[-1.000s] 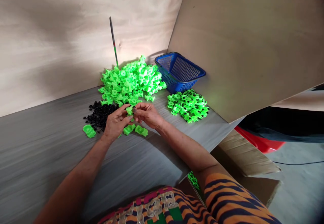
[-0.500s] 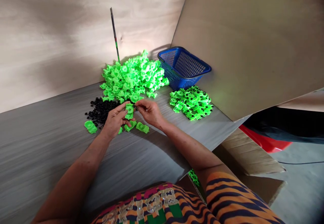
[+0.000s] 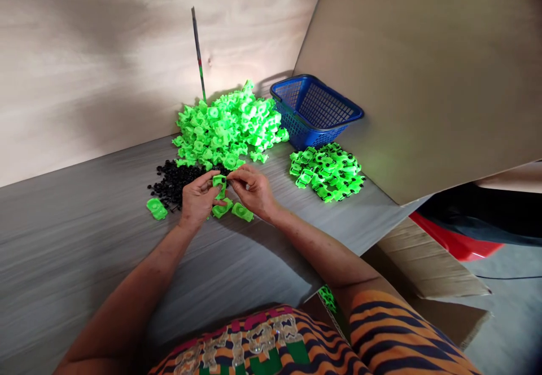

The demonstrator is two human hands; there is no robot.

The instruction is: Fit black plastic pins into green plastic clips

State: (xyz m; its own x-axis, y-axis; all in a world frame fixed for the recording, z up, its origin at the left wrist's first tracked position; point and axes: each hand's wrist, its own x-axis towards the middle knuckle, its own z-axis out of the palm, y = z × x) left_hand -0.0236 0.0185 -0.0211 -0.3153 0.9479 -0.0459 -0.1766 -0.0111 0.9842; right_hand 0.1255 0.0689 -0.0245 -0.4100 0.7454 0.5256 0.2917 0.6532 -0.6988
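Observation:
My left hand (image 3: pixel 198 201) is closed on a bright green plastic toy car body (image 3: pixel 219 182), held a little above the table. My right hand (image 3: pixel 253 193) pinches at the right edge of that piece, where a small black wheel (image 3: pixel 224 180) shows; its fingertips partly hide the wheel. Loose green car bodies lie below the hands, one (image 3: pixel 243 212) near the right wrist and another (image 3: pixel 157 209) left of the left hand. Just behind the left hand spreads a heap of small black wheels (image 3: pixel 171 184).
A large heap of green car bodies (image 3: pixel 228 123) lies at the back wall, beside a blue plastic basket (image 3: pixel 317 109). Right of the hands sit green pieces with black wheels (image 3: pixel 328 173). A thin rod (image 3: pixel 197 53) stands against the wall. Cardboard (image 3: pixel 436 256) lies beyond the table's right edge.
The view has shifted slightly. My left fingers have curled further over the green car body, which looks turned, and a black wheel now shows at its edge between the hands.

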